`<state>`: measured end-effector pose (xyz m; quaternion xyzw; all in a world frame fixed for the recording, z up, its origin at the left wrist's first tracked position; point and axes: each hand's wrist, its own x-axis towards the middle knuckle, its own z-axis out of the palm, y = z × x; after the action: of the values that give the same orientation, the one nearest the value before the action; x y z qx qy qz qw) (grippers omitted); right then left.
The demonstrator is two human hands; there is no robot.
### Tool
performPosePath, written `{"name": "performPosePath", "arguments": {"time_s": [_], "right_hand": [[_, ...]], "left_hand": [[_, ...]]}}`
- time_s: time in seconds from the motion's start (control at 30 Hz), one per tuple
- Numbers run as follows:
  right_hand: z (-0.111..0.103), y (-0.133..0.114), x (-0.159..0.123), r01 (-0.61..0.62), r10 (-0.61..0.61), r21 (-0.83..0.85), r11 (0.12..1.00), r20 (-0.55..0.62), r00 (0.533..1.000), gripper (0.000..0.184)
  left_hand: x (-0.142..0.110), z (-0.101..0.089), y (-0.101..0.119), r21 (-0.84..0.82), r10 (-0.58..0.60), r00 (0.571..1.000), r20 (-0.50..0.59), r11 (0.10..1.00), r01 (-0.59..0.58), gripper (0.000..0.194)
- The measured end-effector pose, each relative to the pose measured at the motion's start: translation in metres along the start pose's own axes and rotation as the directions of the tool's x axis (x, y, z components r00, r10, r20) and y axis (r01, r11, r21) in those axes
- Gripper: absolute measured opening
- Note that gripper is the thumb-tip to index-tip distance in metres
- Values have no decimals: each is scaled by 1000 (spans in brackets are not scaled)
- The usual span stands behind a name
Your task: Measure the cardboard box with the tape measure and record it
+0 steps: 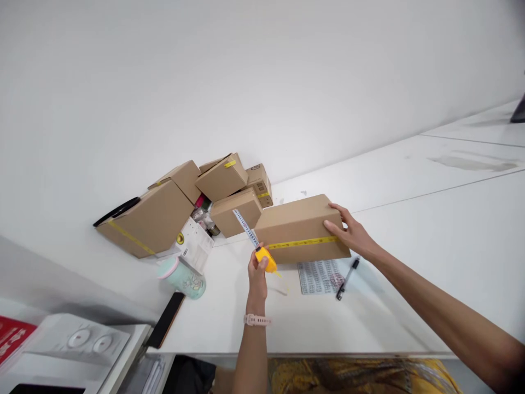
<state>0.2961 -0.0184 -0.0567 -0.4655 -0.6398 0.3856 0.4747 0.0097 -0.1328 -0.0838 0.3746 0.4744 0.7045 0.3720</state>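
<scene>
My left hand (pixel 257 273) is closed around a yellow tape measure (pixel 266 259). A short length of its white blade (pixel 246 229) sticks out up and to the left, past the near left end of a cardboard box (pixel 299 219). Yellow tape runs along the front side of that box. My right hand (pixel 350 230) grips the box's right end, thumb on the front and fingers over the top edge. Below the box lie a printed sheet (pixel 318 278), partly covered by it, and a black pen (pixel 348 279). A pink band circles my left wrist.
Several cardboard boxes (pixel 221 180) are stacked at the back left against the wall. Near them stand a mint-green tumbler (pixel 182 278) and a white printed carton (pixel 194 246). A dark flat object (pixel 166 320) lies at the table's left edge. Seams cross the white table (pixel 430 235).
</scene>
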Motion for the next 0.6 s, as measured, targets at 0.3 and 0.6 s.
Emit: {"name": "performPosePath", "arguments": {"time_s": [0.3, 0.6], "right_hand": [[45, 18, -33, 118, -131, 133, 984, 100, 986, 55], [64, 33, -47, 232, -228, -6, 973, 172, 958, 49]], "left_hand": [[-21, -44, 6, 78, 9, 991, -131, 997, 2, 71], [-40, -62, 50, 260, 112, 978, -176, 963, -64, 64]]}}
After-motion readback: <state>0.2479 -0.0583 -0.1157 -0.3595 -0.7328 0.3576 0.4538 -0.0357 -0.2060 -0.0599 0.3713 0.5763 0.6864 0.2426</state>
